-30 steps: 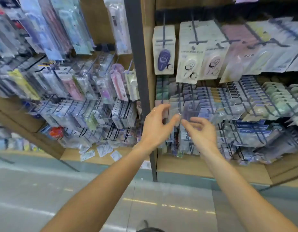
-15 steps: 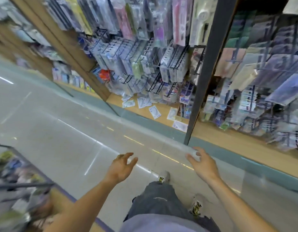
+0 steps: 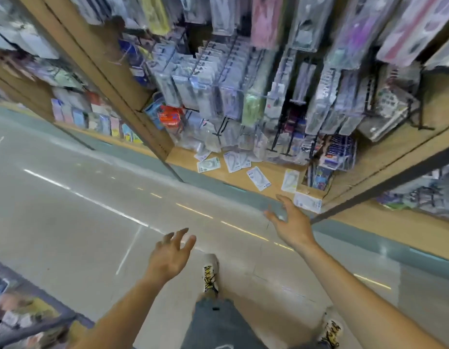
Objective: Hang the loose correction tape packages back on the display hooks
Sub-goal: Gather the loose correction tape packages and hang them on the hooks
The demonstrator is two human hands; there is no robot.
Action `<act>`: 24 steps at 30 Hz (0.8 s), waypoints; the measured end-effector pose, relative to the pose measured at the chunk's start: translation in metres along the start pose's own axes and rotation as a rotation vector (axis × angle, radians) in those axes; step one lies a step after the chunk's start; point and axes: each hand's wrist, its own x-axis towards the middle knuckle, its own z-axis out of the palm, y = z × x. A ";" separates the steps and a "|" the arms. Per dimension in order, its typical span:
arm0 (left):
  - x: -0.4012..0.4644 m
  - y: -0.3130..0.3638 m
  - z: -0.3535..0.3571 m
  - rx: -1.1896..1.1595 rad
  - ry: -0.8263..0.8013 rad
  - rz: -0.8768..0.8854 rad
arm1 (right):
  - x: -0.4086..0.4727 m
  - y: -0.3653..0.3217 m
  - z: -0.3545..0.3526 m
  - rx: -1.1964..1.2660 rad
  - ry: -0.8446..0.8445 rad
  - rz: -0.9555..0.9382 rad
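Several loose correction tape packages [image 3: 258, 178] lie flat on the wooden bottom shelf [image 3: 268, 172] under the display hooks [image 3: 276, 142]. One package [image 3: 307, 202] sits at the shelf's front edge, just right of my right hand. My right hand [image 3: 290, 224] stretches toward that edge with fingers spread and holds nothing. My left hand [image 3: 171, 255] hovers lower over the floor, fingers spread, also empty. Hung packages [image 3: 218, 89] fill the hooks above.
A dark metal upright [image 3: 384, 187] divides the shelving to the right of the loose packages. A wooden divider [image 3: 112, 79] stands to the left. My legs and shoes [image 3: 210, 274] are on the grey floor below. Another rack [image 3: 21, 318] sits at the lower left.
The view has dropped from the upper hooks to the bottom shelf. Both hands left the hung packages, came down empty, and my right hand has moved closer to the shelf edge.
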 end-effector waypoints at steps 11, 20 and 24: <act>0.257 0.092 0.007 0.192 0.083 0.412 | 0.171 0.027 0.103 -0.092 0.207 0.053; 0.481 0.093 0.170 0.141 0.275 0.528 | 0.386 0.171 0.231 -0.268 0.335 -0.091; 0.562 0.125 0.185 0.173 0.497 0.715 | 0.459 0.195 0.252 -0.376 0.478 -0.261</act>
